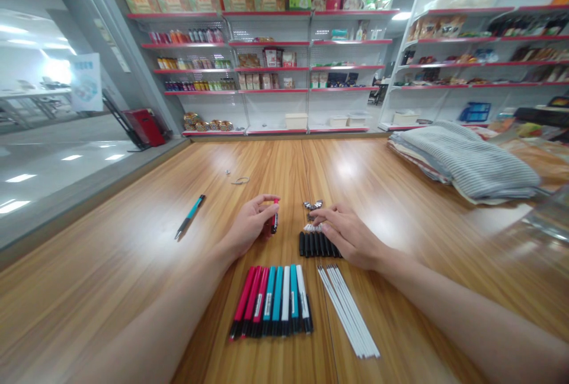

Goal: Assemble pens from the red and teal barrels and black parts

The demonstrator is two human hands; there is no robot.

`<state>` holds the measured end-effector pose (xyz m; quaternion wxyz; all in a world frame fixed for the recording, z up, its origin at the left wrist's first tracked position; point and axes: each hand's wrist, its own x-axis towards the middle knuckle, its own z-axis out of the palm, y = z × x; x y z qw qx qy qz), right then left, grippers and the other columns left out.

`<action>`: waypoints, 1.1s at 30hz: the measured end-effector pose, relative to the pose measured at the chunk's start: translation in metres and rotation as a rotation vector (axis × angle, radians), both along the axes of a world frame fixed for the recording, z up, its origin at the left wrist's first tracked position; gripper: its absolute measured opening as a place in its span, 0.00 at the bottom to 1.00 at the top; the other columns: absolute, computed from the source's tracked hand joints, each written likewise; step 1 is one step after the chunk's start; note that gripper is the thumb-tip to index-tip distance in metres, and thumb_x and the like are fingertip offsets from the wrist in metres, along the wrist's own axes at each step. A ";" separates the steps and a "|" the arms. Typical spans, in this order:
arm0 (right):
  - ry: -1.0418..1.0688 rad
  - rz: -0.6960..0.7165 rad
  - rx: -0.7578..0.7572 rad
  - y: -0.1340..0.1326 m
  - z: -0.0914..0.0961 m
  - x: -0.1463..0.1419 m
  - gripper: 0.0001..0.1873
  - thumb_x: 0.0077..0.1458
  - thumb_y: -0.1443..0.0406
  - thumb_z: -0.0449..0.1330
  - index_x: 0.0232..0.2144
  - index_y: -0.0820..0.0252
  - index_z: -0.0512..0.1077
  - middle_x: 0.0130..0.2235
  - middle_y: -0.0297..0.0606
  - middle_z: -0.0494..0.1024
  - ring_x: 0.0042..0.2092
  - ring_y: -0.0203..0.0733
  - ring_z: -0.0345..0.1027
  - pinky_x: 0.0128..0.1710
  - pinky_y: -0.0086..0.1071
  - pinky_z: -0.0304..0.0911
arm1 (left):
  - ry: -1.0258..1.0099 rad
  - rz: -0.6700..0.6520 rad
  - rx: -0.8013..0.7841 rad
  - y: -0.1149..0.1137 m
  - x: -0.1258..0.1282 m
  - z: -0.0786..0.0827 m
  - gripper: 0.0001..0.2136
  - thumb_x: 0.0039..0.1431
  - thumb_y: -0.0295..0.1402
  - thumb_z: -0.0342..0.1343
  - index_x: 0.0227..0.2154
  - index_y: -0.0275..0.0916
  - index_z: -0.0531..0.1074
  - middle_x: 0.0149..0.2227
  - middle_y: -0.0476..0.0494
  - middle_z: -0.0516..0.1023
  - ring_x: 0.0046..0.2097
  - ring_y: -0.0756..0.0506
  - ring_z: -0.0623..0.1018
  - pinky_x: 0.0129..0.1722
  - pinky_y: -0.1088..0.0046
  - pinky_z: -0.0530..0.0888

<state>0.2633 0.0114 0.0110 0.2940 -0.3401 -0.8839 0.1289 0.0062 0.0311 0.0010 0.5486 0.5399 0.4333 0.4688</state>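
My left hand is closed around a pink pen barrel with a black end, held above the table. My right hand reaches over small pen parts, its fingers stretched out and apart at the tips. Near those fingertips are silver cone-shaped tips in a fan and small white pieces. Partly beneath this hand lies a row of black grips. Closer to me are pink, blue and white pen barrels side by side. White ink refills lie slanted to their right.
A blue and black pen lies at the left on the wooden table. Farther back sit a thin ring and a tiny metal piece. Folded striped cloth and a clear container occupy the right side. Stocked shelves stand behind.
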 end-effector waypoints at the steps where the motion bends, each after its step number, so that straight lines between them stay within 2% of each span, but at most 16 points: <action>1: 0.002 0.000 0.004 0.000 0.000 0.000 0.18 0.65 0.63 0.45 0.54 0.57 0.64 0.45 0.41 0.76 0.49 0.47 0.62 0.51 0.44 0.54 | -0.003 -0.001 0.000 0.000 0.000 0.000 0.23 0.54 0.45 0.58 0.49 0.37 0.67 0.24 0.49 0.72 0.18 0.54 0.68 0.13 0.82 0.64; 20: -0.010 -0.047 0.046 0.000 0.001 0.003 0.17 0.64 0.62 0.46 0.52 0.57 0.66 0.44 0.41 0.76 0.47 0.47 0.62 0.49 0.46 0.56 | -0.019 0.010 0.007 0.002 -0.001 -0.003 0.24 0.53 0.45 0.59 0.49 0.36 0.67 0.23 0.49 0.72 0.18 0.53 0.68 0.13 0.81 0.64; 26: -0.035 -0.015 0.077 0.000 0.001 0.003 0.17 0.64 0.63 0.45 0.45 0.57 0.72 0.46 0.40 0.75 0.47 0.47 0.62 0.50 0.46 0.54 | 0.014 -0.006 0.006 0.001 -0.001 -0.002 0.23 0.55 0.45 0.58 0.49 0.37 0.66 0.24 0.49 0.72 0.19 0.53 0.68 0.13 0.81 0.64; 33: -0.059 0.007 0.068 -0.001 0.003 0.001 0.18 0.65 0.63 0.45 0.43 0.55 0.74 0.45 0.38 0.75 0.49 0.46 0.62 0.51 0.46 0.54 | 0.007 -0.012 0.013 0.001 -0.001 -0.002 0.23 0.55 0.45 0.58 0.49 0.38 0.66 0.24 0.50 0.71 0.18 0.53 0.68 0.13 0.81 0.64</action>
